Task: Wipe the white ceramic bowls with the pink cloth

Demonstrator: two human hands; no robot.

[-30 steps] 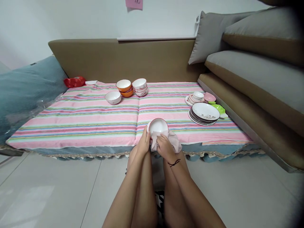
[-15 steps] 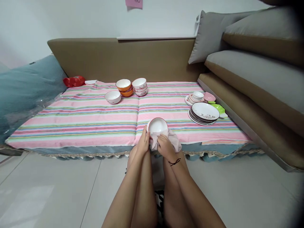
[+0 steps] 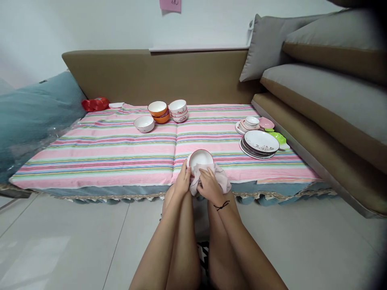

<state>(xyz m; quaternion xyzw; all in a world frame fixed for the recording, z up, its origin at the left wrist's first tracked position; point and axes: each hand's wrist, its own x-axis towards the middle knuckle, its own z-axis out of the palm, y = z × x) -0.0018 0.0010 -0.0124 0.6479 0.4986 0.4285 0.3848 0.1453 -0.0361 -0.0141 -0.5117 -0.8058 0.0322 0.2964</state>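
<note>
A white bowl (image 3: 200, 157) with a red rim is held tilted over my knees, its inside facing me. My left hand (image 3: 183, 179) grips it by the left side, fingers wrapped round the wall. A pale pinkish cloth (image 3: 222, 179) covers the bowl's near edge and hangs off to the right. My right hand (image 3: 209, 186) holds the cloth against the bowl's near rim, the fingers bent over the fabric. The underside of the bowl is hidden.
On the striped cloth cover (image 3: 133, 161) stand a single white bowl (image 3: 144, 124), stacked orange bowls (image 3: 157, 109) and stacked white bowls (image 3: 178, 109). To the right are stacked plates (image 3: 261, 143), small dishes (image 3: 252, 122), a green dish (image 3: 277, 138) and piled cushions (image 3: 326, 92).
My right hand has shifted slightly on the cloth, and its fingers look more spread out than before. The bowl and my left hand stay in about the same place.
</note>
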